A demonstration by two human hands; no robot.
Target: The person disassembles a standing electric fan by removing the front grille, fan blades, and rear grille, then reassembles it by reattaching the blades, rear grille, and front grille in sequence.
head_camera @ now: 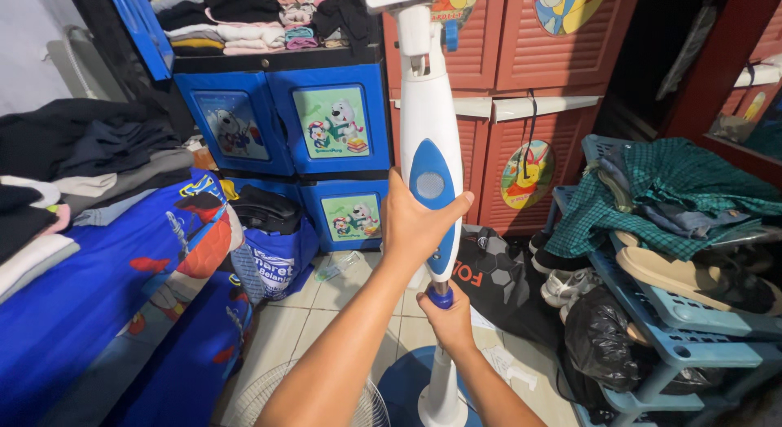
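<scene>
Halfway w/ the fan stand point(429, 109): left hand point(415, 223) clamped round the upper pole, right hand point(446, 319) gripping the blue collar point(441, 296), grille point(281, 398) on floor, head not on yet

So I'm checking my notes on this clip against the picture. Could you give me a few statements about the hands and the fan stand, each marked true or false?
1. The left hand grips the white and blue fan column. True.
2. The right hand holds a folded shirt. False: it grips the column lower down, just under the blue collar.
3. The left hand is above the right hand on the column. True.
4. A wire fan grille hangs on the red cabinet. False: it lies on the tiled floor near the blue round base.
5. A green checked cloth lies on the blue rack. True.
</scene>
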